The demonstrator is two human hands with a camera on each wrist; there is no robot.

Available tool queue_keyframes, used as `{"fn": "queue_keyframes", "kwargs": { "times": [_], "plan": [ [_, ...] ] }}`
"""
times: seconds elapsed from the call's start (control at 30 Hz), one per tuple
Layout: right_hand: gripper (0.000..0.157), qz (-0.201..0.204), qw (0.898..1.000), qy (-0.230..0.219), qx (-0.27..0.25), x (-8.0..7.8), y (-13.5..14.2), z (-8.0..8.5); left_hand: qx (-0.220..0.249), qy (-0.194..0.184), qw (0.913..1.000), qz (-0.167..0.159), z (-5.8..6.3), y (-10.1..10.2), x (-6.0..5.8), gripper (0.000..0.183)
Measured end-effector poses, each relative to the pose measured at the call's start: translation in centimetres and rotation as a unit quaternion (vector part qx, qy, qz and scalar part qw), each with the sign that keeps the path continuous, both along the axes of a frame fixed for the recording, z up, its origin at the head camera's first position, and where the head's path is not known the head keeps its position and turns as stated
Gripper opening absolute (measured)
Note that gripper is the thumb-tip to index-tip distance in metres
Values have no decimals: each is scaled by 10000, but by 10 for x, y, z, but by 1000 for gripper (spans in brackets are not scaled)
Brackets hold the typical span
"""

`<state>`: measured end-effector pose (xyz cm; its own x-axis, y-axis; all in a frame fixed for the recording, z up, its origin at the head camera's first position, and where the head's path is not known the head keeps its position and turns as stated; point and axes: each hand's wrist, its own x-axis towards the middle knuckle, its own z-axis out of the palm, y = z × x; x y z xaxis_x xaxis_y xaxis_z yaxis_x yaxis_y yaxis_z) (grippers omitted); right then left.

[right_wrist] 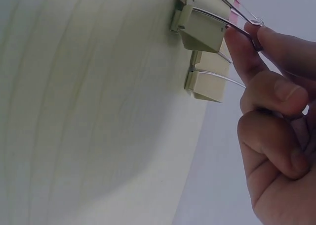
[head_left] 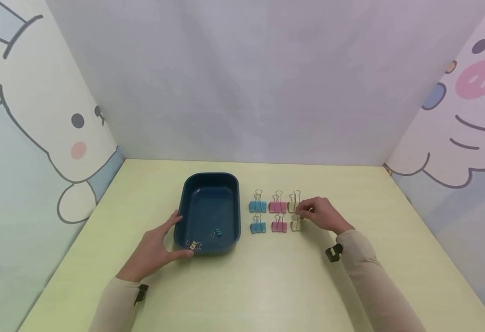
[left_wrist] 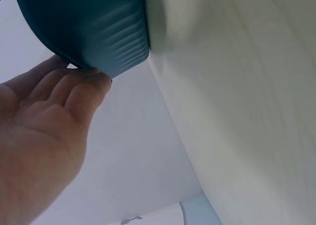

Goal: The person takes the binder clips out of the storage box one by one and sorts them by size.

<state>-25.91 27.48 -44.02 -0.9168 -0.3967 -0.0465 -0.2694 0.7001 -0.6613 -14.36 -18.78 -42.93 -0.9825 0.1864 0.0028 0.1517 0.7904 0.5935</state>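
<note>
Right hand [head_left: 322, 214]: we are pinching a wire handle of the near cream clip [right_wrist: 203, 31], at the near row's right end; whether it is touching the table [head_left: 267, 286], we cannot tell.
Left hand [head_left: 152, 251]: we are resting spread, uncurled fingers against the tray's [head_left: 241, 216] near-left corner.
Handle: thin wire could be slipping or pivoting, dropping the clip.
Far cream clip [right_wrist: 210, 63]: standing just beyond, possibly snagging.
Tray: uneven pressure could be sliding it.
Table: room is opening nearer us and rightward; blue clips [head_left: 258, 207] are crowding the tray's right rim.
</note>
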Motion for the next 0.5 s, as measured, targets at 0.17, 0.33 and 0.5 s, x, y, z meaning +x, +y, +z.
{"fn": "queue_keyframes", "kwargs": {
  "times": [0.17, 0.33, 0.5],
  "plan": [
    [10, -23, 9998, 77, 167, 1, 1, -1, 10, -24, 10000, 4, -2, 0, -1, 103],
    [12, -16, 9989, 337, 315, 2, -1, -1, -18, -55, 10000, 25, -2, 0, 1, 103],
    [13, -229, 9974, 596, 341, 0, -4, 4, -45, -67, 10000, 0, 1, 0, 0, 103]
  ]
}}
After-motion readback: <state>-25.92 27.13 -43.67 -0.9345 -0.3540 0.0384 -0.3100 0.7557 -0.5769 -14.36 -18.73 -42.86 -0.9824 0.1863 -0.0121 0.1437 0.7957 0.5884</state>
